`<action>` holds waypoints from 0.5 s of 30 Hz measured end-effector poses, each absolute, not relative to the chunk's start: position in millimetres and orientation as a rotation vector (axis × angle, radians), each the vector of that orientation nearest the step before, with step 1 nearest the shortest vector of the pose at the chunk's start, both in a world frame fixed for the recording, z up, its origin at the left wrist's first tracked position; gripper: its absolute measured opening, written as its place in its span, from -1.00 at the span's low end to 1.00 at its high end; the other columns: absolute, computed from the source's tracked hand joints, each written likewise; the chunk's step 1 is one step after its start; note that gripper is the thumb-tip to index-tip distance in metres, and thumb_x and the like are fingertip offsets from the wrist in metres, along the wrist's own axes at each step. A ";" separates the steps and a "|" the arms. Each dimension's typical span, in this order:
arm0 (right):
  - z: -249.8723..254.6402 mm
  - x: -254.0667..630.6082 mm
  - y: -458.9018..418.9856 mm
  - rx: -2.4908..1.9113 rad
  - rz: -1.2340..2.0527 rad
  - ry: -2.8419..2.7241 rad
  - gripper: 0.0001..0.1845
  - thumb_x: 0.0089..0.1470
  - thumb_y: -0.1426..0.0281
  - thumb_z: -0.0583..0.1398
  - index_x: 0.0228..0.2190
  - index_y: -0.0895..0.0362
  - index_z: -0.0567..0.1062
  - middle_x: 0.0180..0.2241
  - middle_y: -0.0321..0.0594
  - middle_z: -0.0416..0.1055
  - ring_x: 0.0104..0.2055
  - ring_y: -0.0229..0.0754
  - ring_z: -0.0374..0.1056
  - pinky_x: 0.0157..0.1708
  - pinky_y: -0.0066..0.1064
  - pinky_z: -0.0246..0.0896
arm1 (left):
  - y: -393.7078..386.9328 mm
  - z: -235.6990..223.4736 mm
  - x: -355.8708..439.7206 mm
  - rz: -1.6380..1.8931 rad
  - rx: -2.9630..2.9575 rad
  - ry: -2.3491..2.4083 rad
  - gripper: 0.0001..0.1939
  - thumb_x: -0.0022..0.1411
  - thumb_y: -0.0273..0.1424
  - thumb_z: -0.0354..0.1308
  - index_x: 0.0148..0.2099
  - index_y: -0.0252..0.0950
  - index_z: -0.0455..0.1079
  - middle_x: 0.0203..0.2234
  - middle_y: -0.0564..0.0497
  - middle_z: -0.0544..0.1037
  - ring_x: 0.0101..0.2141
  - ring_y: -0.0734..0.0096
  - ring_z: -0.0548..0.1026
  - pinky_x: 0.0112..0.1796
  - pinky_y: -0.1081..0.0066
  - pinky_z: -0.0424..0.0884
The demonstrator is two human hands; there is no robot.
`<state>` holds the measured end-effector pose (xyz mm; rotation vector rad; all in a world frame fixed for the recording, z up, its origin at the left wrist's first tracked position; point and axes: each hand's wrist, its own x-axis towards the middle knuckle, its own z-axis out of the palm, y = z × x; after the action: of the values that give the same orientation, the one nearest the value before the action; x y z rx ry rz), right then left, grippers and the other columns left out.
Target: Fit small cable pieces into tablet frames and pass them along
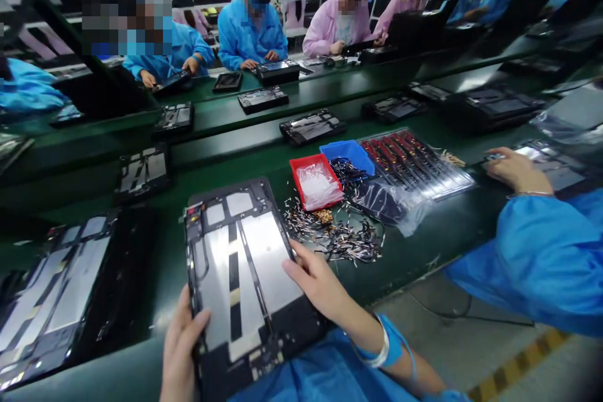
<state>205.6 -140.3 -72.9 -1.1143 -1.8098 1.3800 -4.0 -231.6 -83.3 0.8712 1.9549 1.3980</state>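
Note:
An opened tablet housing point(240, 270) with bare metal plates and a black frame is tilted up off the belt in front of me. My left hand point(181, 347) grips its lower left edge. My right hand point(313, 276) holds its right edge, with the fingers lying across the frame, and a strap circles that wrist. Beyond those fingers, a loose heap of small cables and parts point(334, 232) lies on the belt, not touching my hand. A red tray point(315, 182) holding clear plastic stands behind the heap, beside a blue bin point(348, 154) of dark cables.
Another opened tablet point(61, 295) lies on the green belt point(414, 245) to my left. A tray of red-marked parts point(414, 163) sits further along. At right, a co-worker's hand point(516, 169) in a blue sleeve rests on a tablet. Several more tablets and workers line the belts ahead.

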 end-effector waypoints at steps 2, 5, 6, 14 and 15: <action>-77.0 212.3 -150.3 -1.220 1.254 -1.926 -0.46 0.22 0.18 -0.01 0.15 0.12 0.34 -0.65 -0.39 0.26 -0.59 -0.27 0.18 -0.55 -0.47 -0.01 | -250.9 -100.4 18.5 1.356 0.792 1.993 -0.44 0.09 -0.14 0.18 0.16 -0.04 0.33 0.14 0.12 0.41 0.24 0.04 0.21 0.24 0.17 0.15; -78.0 221.8 -156.6 -1.474 0.997 -2.233 -0.44 0.26 0.23 -0.07 0.20 0.17 0.27 -0.52 -0.19 0.50 -0.50 -0.15 0.38 -0.49 -0.42 0.10 | -259.7 -113.8 42.6 1.329 0.749 1.948 -0.41 0.23 -0.12 0.06 0.29 -0.05 0.17 0.29 0.18 0.19 0.32 0.18 -0.01 0.30 0.26 -0.06; -77.3 222.6 -156.3 -1.582 0.905 -2.333 -0.45 0.26 0.23 -0.07 0.19 0.18 0.28 -0.45 -0.10 0.55 -0.44 -0.09 0.44 -0.45 -0.39 0.15 | -258.0 -115.0 46.9 1.332 0.739 1.904 -0.38 0.25 -0.11 0.04 0.33 -0.06 0.11 0.31 0.18 0.14 0.33 0.20 -0.05 0.30 0.29 -0.09; -80.1 219.0 -149.4 -1.762 0.829 -2.426 -0.47 0.26 0.16 -0.04 0.19 0.09 0.28 -0.28 -0.06 0.60 -0.25 0.01 0.52 -0.29 -0.31 0.25 | -250.1 -105.8 50.5 1.366 0.631 1.756 -0.37 0.25 -0.09 0.07 0.33 0.03 0.08 0.31 0.27 0.10 0.32 0.30 -0.03 0.29 0.40 -0.13; -83.1 220.7 -149.7 -1.728 0.891 -2.379 -0.48 0.25 0.17 -0.02 0.17 0.07 0.29 -0.29 -0.10 0.60 -0.27 -0.01 0.52 -0.31 -0.33 0.24 | -255.1 -105.9 51.0 1.363 0.620 1.772 -0.37 0.24 -0.09 0.09 0.32 0.02 0.11 0.30 0.26 0.12 0.32 0.29 -0.02 0.29 0.40 -0.13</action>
<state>220.7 -149.7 -83.1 -1.7283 -2.3786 0.8911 51.0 -255.1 -105.9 0.6204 1.7715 1.3629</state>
